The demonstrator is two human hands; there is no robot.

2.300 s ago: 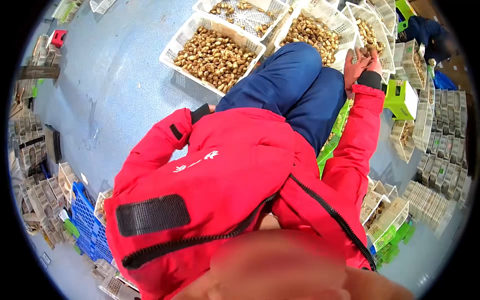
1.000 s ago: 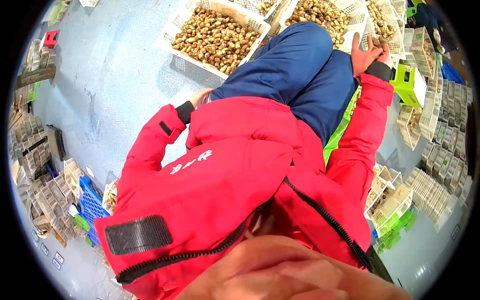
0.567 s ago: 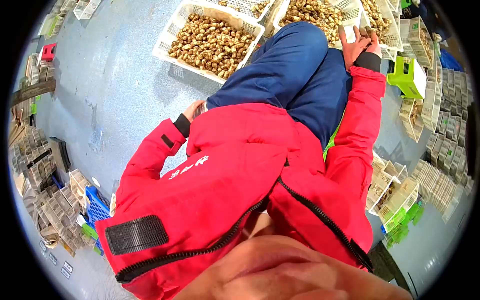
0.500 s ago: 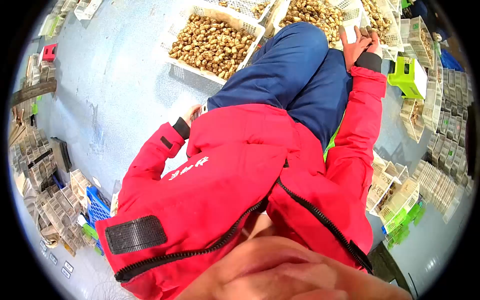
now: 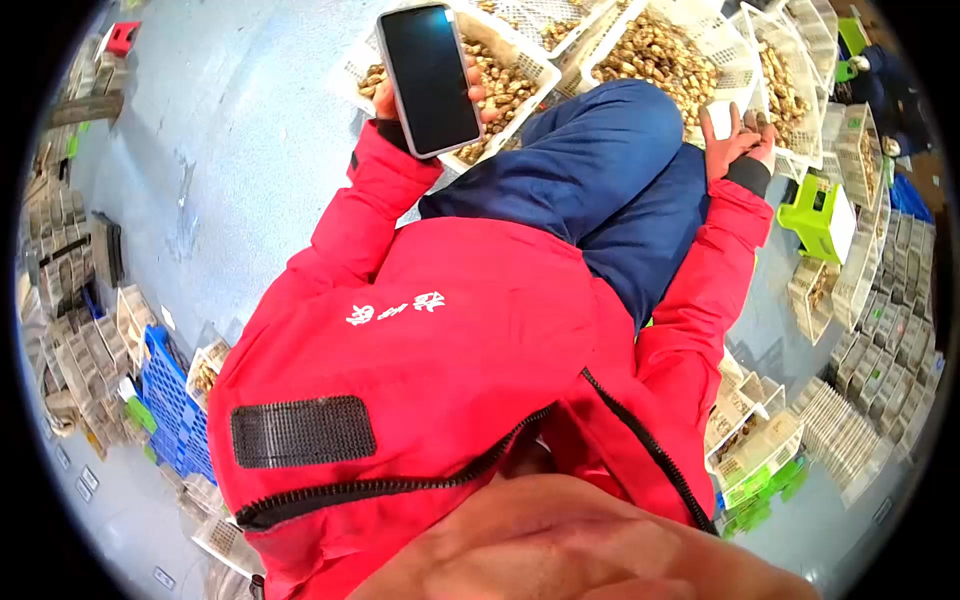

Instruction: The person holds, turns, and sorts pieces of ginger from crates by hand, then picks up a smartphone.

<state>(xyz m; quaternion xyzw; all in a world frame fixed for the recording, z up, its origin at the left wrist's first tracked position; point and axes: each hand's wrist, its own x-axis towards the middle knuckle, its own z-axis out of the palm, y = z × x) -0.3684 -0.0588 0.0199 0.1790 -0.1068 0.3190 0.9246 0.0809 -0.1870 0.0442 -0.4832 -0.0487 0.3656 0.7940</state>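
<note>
My left hand [image 5: 474, 88] is wrapped round a smartphone [image 5: 430, 80], held upright with its dark screen towards me. The phone has a pale case and covers part of a white plastic basket [image 5: 545, 82] filled with small mottled brown lumps [image 5: 510, 85], whose kind I cannot make out. My right hand [image 5: 735, 150] is beside my right knee, at the edge of another basket [image 5: 740, 70] of the same lumps [image 5: 650, 55]. Its fingers are spread. A small white patch [image 5: 722, 118] shows between them; whether they touch it is unclear.
More filled baskets [image 5: 785, 95] stand ahead and to the right. A green and white stool [image 5: 820, 215] is beside my right arm. Stacked crates [image 5: 890, 330] line the right, and a blue plastic crate [image 5: 175, 400] stands at the lower left. Blue-grey floor [image 5: 230, 130] lies on the left.
My left hand has risen from beside my hip to in front of the near basket, bringing the phone up into full view. The view has shifted slightly; my right hand stays by the baskets.
</note>
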